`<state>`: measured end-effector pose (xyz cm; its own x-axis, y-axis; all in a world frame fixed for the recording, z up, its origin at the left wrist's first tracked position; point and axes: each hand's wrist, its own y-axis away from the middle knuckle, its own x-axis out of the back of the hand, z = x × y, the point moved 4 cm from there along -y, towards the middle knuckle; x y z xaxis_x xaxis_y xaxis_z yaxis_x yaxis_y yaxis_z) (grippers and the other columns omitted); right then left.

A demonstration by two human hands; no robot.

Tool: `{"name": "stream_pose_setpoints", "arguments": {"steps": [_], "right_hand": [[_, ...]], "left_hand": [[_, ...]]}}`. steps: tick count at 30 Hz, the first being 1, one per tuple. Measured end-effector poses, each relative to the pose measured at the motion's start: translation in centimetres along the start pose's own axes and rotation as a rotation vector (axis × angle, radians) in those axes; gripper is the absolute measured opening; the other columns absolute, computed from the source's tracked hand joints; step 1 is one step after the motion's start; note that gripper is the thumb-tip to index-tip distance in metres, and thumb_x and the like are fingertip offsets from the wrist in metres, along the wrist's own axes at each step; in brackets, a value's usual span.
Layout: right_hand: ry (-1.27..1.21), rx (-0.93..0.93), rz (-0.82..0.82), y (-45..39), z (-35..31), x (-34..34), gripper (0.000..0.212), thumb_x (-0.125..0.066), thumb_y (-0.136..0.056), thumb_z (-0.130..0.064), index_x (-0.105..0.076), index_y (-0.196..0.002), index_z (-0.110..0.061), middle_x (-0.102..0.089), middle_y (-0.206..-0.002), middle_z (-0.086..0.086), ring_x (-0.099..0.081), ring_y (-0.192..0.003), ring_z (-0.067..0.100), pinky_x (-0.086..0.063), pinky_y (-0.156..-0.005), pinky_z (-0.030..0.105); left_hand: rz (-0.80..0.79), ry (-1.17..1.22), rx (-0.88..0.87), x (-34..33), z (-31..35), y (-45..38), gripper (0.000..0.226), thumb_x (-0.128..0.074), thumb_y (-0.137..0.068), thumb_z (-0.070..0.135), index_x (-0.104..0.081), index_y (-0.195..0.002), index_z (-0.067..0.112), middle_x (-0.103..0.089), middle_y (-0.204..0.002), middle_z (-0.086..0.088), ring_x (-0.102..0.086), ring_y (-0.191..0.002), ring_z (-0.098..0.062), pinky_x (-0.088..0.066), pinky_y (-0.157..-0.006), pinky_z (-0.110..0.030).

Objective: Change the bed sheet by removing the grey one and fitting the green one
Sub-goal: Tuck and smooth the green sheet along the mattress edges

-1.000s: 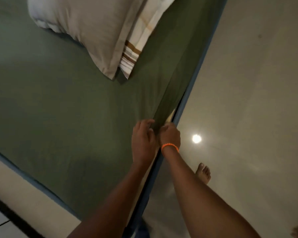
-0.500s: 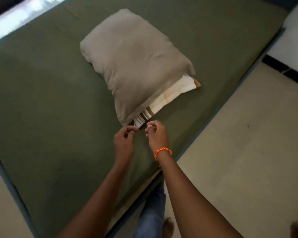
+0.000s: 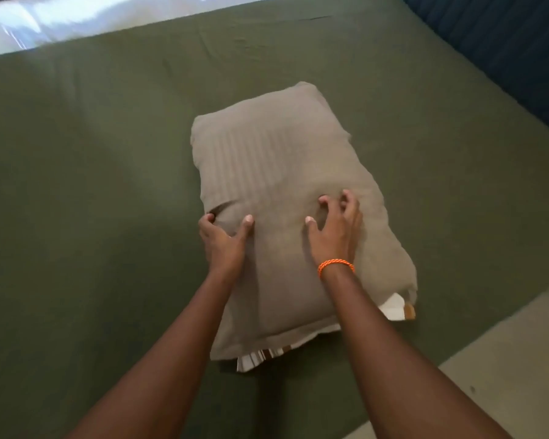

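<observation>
Grip state, left hand (image 3: 224,240): fingers curl round the pillow's left edge while the thumb lies on top, so this hand holds the grey pillow (image 3: 286,198) at its side. Grip state, right hand (image 3: 336,231): fingers are spread and bent claw-like, tips pressing into the pillow's top surface; the fabric dimples under them, but whether any of it is pinched cannot be told. An orange bracelet (image 3: 335,266) circles the right wrist. Both forearms reach in from the near edge of the view.

At the near end of the pillow, a white pillow with brown stripes (image 3: 260,356) shows from beneath the grey one, and a further part of it is visible at the near right corner. The grey pillow lies slightly diagonal, its far end pointing left.

Both pillows rest on the green bed sheet (image 3: 92,185), which covers the mattress across the whole view, with shallow creases near the far edge. Pale floor (image 3: 504,359) appears at the near right, beside the bed. A dark blue surface (image 3: 504,42) borders the bed at the far right, and a bright blurred strip runs along the far left edge.
</observation>
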<state>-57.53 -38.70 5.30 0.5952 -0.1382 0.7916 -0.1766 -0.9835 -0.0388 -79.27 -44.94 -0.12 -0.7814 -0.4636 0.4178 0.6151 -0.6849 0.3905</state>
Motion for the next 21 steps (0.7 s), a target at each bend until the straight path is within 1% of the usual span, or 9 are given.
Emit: {"name": "stream_pose_setpoints", "arguments": {"steps": [3, 5, 6, 8, 10, 12, 16, 19, 21], "right_hand": [[0.261, -0.101, -0.072, -4.8, 2.1, -2.1, 0.122, -0.095, -0.061, -0.040, -0.021, -0.158, -0.037, 0.002, -0.171, 0.011, -0.015, -0.155, 0.034, -0.035, -0.111, 0.058], [0.321, -0.212, -0.145, -6.9, 3.7, -3.8, 0.158, -0.099, -0.047, -0.051, 0.010, -0.160, -0.042, 0.018, -0.170, 0.016, -0.002, -0.158, 0.035, -0.032, -0.110, 0.064], [0.323, -0.256, -0.176, -7.6, 4.2, -4.4, 0.168, -0.100, -0.041, -0.055, 0.019, -0.158, -0.043, 0.018, -0.169, 0.019, -0.002, -0.158, 0.036, -0.031, -0.110, 0.066], [0.309, -0.286, -0.201, -8.7, 4.8, -5.2, 0.174, -0.099, -0.036, -0.059, 0.026, -0.156, -0.043, -0.008, -0.166, 0.027, -0.022, -0.151, 0.039, -0.031, -0.109, 0.064], [0.294, -0.260, -0.182, -9.2, 5.2, -5.6, 0.172, -0.098, -0.038, -0.061, 0.024, -0.157, -0.040, -0.044, -0.147, 0.024, -0.045, -0.135, 0.040, -0.033, -0.106, 0.059], [0.247, -0.220, -0.182, -9.3, 5.5, -5.5, 0.162, -0.097, -0.044, -0.057, 0.013, -0.161, -0.037, -0.061, -0.135, 0.015, -0.058, -0.124, 0.039, -0.038, -0.103, 0.055], [0.162, -0.126, -0.156, -8.3, 3.7, -3.8, 0.096, -0.089, -0.063, -0.050, -0.043, -0.146, -0.034, -0.071, -0.117, 0.011, -0.067, -0.105, 0.041, -0.051, -0.080, 0.044], [0.176, -0.021, -0.087, -7.5, 0.8, -2.2, 0.067, -0.079, -0.075, -0.046, -0.056, -0.136, -0.030, -0.071, -0.107, 0.016, -0.067, -0.097, 0.045, -0.051, -0.072, 0.043], [0.160, 0.011, -0.061, -7.0, -1.9, -2.2, 0.055, -0.076, -0.077, -0.044, -0.064, -0.125, -0.022, -0.071, -0.099, 0.019, -0.066, -0.090, 0.047, -0.055, -0.069, 0.045]], "left_hand": [[-0.033, -0.004, 0.137, -3.1, -1.0, -2.3, 0.127, -0.081, -0.062, 0.074, -0.007, -0.155, 0.030, -0.046, -0.155, -0.014, -0.053, -0.136, -0.038, -0.040, -0.116, -0.053], [-0.024, -0.117, 0.184, -4.8, -2.1, -3.5, 0.137, -0.085, -0.070, 0.066, 0.008, -0.162, 0.028, -0.035, -0.164, -0.016, -0.043, -0.144, -0.042, -0.036, -0.118, -0.055], [-0.021, -0.153, 0.200, -5.3, -2.4, -4.0, 0.139, -0.085, -0.072, 0.064, 0.013, -0.164, 0.027, -0.029, -0.167, -0.016, -0.038, -0.148, -0.042, -0.033, -0.118, -0.056], [0.008, -0.192, 0.210, -5.8, -2.6, -5.0, 0.138, -0.085, -0.074, 0.062, 0.013, -0.164, 0.026, -0.026, -0.167, -0.017, -0.031, -0.151, -0.042, -0.029, -0.119, -0.058], [0.055, -0.229, 0.183, -5.9, -2.7, -5.4, 0.135, -0.084, -0.075, 0.063, 0.009, -0.165, 0.023, -0.031, -0.164, -0.018, -0.033, -0.149, -0.042, -0.029, -0.117, -0.058], [0.104, -0.256, 0.124, -5.9, -2.5, -4.8, 0.127, -0.081, -0.079, 0.061, 0.001, -0.165, 0.016, -0.045, -0.157, -0.019, -0.044, -0.141, -0.042, -0.034, -0.114, -0.055], [0.177, -0.171, 0.083, -4.8, -1.0, -2.9, 0.097, -0.083, -0.085, 0.045, -0.030, -0.159, 0.013, -0.065, -0.136, -0.016, -0.060, -0.125, -0.039, -0.047, -0.102, -0.046], [0.208, -0.060, 0.035, -3.1, 1.3, -2.2, 0.083, -0.085, -0.083, 0.039, -0.044, -0.153, 0.023, -0.070, -0.130, -0.005, -0.064, -0.120, -0.032, -0.051, -0.093, -0.041], [0.237, -0.027, -0.001, -0.6, 2.9, -2.8, 0.083, -0.084, -0.083, 0.039, -0.043, -0.155, 0.030, -0.070, -0.130, -0.001, -0.065, -0.119, -0.029, -0.053, -0.092, -0.040]]}}
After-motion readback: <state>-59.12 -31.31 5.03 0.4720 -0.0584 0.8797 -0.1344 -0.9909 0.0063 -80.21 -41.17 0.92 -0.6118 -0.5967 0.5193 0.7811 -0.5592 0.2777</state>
